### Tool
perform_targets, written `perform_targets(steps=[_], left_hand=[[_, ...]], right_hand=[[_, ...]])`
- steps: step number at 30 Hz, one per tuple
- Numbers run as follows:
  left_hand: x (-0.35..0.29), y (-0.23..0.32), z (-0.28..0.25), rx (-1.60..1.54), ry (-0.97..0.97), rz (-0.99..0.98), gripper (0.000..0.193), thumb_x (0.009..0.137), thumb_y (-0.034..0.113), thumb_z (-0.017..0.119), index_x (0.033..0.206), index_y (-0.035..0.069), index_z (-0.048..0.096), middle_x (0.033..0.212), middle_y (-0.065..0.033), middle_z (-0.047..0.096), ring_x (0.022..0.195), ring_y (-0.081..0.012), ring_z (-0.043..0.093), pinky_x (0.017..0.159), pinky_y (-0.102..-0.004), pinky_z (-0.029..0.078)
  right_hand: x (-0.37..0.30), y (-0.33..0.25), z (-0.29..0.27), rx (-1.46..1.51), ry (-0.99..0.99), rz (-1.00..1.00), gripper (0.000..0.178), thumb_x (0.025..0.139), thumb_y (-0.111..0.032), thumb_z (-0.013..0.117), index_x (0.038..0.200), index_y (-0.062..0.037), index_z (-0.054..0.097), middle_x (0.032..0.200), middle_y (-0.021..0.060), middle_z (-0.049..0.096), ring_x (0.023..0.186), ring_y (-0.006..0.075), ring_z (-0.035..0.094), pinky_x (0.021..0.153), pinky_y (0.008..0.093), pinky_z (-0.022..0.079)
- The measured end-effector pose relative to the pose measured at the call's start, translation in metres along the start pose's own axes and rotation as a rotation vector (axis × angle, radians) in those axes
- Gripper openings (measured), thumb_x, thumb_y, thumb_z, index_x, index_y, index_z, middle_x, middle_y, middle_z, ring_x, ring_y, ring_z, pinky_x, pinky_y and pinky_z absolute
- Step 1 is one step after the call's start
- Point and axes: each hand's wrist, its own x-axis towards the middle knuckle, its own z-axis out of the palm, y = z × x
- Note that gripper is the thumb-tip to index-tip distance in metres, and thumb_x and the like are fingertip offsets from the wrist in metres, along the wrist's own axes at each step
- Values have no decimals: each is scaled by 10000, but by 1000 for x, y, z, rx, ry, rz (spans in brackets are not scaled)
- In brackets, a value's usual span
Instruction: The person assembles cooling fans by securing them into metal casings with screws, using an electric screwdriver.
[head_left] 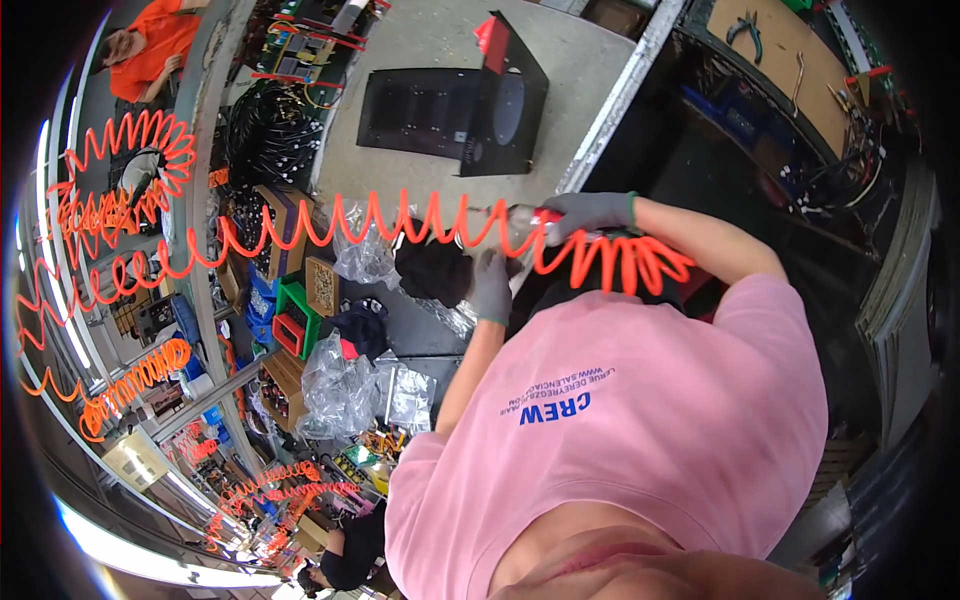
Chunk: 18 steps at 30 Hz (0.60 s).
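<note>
My right hand (pixel 592 212), in a grey glove, is closed around a red and silver hand-held tool (pixel 545 220), which looks like an air screwdriver. Its front points left. An orange coiled hose (pixel 372 222) stretches from the far left across the picture and bunches up below my right wrist. My left hand (pixel 491 288), also gloved in grey, is just below the tool's front. Its fingers look drawn together, but their tips are partly hidden by the coil, and what they hold cannot be made out. A black cloth-like bundle (pixel 432 272) lies beside it.
Black bent sheet-metal panels (pixel 420 110) stand on the grey worktop (pixel 590 60) ahead. Clear plastic bags (pixel 345 385), a green bin (pixel 293 315) and black cables (pixel 265 125) are at left. Pliers (pixel 745 38) lie on a brown board at right. A person in orange (pixel 155 50) is far left.
</note>
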Motion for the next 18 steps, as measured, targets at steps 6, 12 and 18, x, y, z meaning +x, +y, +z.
perform_targets(steps=[6, 12, 18], left_hand=[[30, 23, 56, 73, -14, 246, 448, 901, 259, 541, 1233, -26, 445, 1060, -128, 559, 925, -160, 554, 811, -286, 456], [57, 51, 76, 368, 113, 354, 513, 829, 171, 611, 1265, -24, 422, 1110, -148, 548, 980, -201, 532, 820, -300, 434], [54, 70, 84, 425, 7, 327, 489, 811, 139, 622, 1239, -31, 460, 1192, -149, 545, 1066, -211, 520, 884, -313, 410]], right_hand=[[-74, 43, -11, 175, 241, 38, 454, 686, -288, 721, 967, -14, 494, 892, 88, 547, 792, 152, 541, 717, 285, 450], [-67, 75, -25, -135, 487, 84, 464, 694, -309, 709, 992, -38, 481, 863, 120, 567, 797, 243, 578, 749, 353, 448], [-44, 79, -36, -259, 448, 135, 516, 677, -353, 702, 1023, -37, 487, 943, 158, 602, 873, 301, 595, 782, 368, 449]])
